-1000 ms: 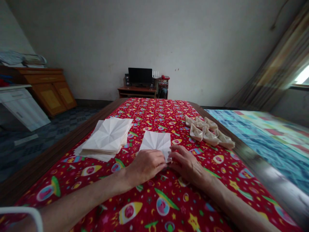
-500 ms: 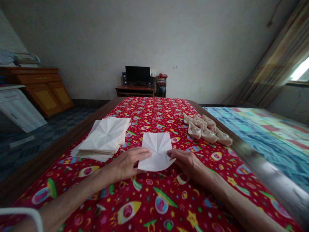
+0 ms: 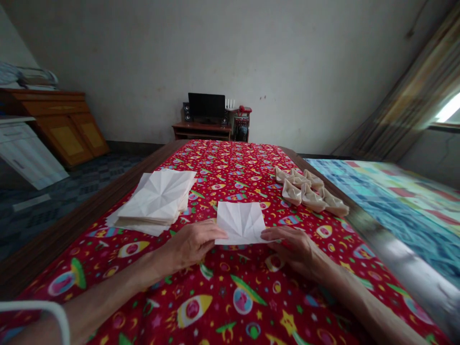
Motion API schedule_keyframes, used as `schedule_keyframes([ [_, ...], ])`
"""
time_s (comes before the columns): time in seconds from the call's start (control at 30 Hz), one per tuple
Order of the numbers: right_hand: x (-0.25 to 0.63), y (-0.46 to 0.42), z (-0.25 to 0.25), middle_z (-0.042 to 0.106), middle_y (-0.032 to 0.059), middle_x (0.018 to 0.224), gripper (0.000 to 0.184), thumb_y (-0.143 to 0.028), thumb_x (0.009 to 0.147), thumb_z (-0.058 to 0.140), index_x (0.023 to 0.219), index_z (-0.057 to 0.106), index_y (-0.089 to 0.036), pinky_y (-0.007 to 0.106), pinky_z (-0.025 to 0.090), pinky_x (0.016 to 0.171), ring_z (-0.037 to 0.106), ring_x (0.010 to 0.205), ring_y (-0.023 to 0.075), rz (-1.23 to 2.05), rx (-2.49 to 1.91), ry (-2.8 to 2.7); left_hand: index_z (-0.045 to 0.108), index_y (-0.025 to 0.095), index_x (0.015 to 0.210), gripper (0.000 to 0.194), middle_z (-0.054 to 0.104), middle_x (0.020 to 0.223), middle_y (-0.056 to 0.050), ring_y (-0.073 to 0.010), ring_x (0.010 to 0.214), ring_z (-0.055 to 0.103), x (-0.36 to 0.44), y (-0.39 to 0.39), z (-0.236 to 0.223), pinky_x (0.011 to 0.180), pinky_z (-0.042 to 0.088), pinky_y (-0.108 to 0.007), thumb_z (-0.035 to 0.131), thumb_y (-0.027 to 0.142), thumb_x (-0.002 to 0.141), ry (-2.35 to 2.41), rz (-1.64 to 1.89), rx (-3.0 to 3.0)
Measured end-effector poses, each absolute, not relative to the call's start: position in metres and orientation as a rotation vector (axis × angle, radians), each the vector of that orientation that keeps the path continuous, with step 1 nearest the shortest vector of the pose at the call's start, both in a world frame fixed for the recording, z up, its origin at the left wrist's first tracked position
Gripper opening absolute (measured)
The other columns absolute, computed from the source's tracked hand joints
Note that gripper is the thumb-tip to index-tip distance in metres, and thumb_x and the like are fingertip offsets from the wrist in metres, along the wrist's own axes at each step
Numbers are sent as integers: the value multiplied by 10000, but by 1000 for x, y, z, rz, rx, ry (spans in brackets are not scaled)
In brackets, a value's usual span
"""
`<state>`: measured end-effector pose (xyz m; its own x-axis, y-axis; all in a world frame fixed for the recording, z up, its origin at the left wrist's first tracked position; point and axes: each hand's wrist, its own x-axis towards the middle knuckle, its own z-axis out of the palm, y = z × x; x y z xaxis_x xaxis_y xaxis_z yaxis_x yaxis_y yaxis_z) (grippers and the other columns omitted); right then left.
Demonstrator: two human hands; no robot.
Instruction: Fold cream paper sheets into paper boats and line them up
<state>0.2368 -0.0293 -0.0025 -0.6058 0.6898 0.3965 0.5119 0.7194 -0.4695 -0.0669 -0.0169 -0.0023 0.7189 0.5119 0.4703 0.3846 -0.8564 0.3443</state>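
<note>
A white creased paper sheet (image 3: 240, 221) lies on the red patterned tablecloth (image 3: 230, 297) in front of me. My left hand (image 3: 194, 242) grips its near left corner with the fingertips. At the near right corner, my right hand (image 3: 292, 245) holds the sheet the same way. Both forearms rest on the cloth. A stack of similar creased white sheets (image 3: 158, 201) sits to the left of my left hand. A cluster of several folded cream paper boats (image 3: 309, 191) lies to the right, beyond my right hand.
The table's dark wooden edge (image 3: 72, 225) runs along the left. A bed with a blue patterned cover (image 3: 395, 206) adjoins the right side. Far behind are a low stand with a monitor (image 3: 206, 108), a wooden cabinet (image 3: 68, 124) and a curtain (image 3: 406, 110).
The sheet has been turned and laid square to me. My hands have moved apart from its middle to its two near corners.
</note>
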Motion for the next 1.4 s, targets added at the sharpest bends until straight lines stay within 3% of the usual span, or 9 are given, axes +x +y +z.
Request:
schedule_keyframes([
  [0.13,236,-38,4,673,70,917,158,-241,913,460,971,599,-194,272,489,723,632,824,170,495,-970,-2331,656,178,1019,233,708,985,-45,-151,945,646,-65,-24,-3,914,466,-288,455,159,903,740,844,2605],
  [0.3,228,-35,6,622,20,720,206,-308,921,430,808,554,-189,232,413,574,560,622,124,525,-1173,-2214,699,182,896,218,714,821,-33,-150,767,652,-62,-23,-5,700,489,-233,488,236,895,944,877,2454],
  [0.57,215,-8,-15,432,-47,581,251,-338,863,483,660,430,-200,216,302,500,406,533,95,516,-1305,-1971,605,150,632,297,578,569,19,-109,552,516,-52,-15,0,551,360,-200,476,310,846,1419,813,2281],
  [0.73,208,-7,-12,436,-43,571,239,-327,845,486,654,420,-199,226,273,517,412,524,98,349,-1433,-1986,506,158,579,341,486,523,31,-96,513,442,-44,-9,1,528,270,-220,459,352,856,1639,763,2289],
  [0.97,199,4,2,584,6,632,237,-324,879,444,702,524,-188,243,257,545,522,582,121,139,-1669,-2149,589,191,731,208,671,708,-10,-139,656,590,-36,-5,5,565,278,-236,482,309,865,1848,607,2312],
  [1.13,189,11,10,676,63,754,245,-312,890,425,772,597,-183,265,231,549,598,674,158,-9,-1904,-2229,615,222,785,198,704,776,-5,-169,732,637,-34,-4,10,562,291,-248,474,332,870,1934,454,2318],
  [1.23,186,10,11,684,69,766,258,-317,897,412,799,610,-184,271,217,542,610,679,164,-63,-1956,-2262,619,246,919,154,706,784,11,-171,742,642,-33,-1,12,559,305,-245,510,326,844,1948,427,2297],
  [1.4,186,12,11,687,75,786,266,-326,901,402,831,615,-182,268,226,538,622,696,170,-63,-1972,-2290,506,226,1215,409,654,655,22,-179,674,624,-36,6,10,561,353,-252,536,323,819,1963,440,2224],
])
